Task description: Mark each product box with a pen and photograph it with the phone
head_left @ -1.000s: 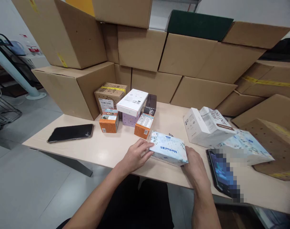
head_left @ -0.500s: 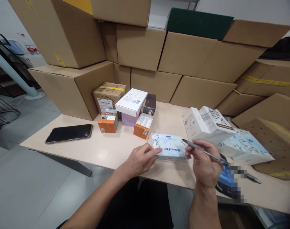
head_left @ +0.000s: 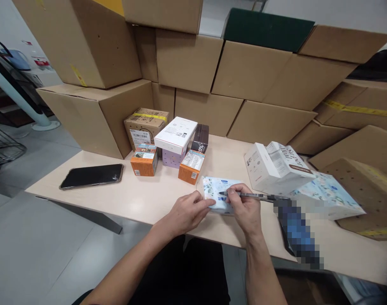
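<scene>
A light-blue floral tissue pack (head_left: 212, 185) lies at the near edge of the table in the head view. My left hand (head_left: 187, 212) grips its left end, thumb on top and the other fingers curled at the side. Between the thumb and fingers of my right hand (head_left: 247, 210) is a pen (head_left: 261, 196), held nearly level with its dark tip over the pack's printed top. Whether the tip touches the pack I cannot tell. My right hand covers the pack's right part.
Left on the table (head_left: 142, 203) lies a black phone (head_left: 91, 176). Orange boxes (head_left: 144, 163) and a white box (head_left: 176, 133) on a purple one stand behind. To the right are white cartons (head_left: 261, 167), another tissue pack (head_left: 333, 195) and a blurred dark object (head_left: 298, 237). Cardboard boxes (head_left: 206, 112) wall the back.
My right hand has moved left over the tissue pack, bringing the pen tip from the pack's right end to its middle. The pen lies flatter. My left hand stays on the pack.
</scene>
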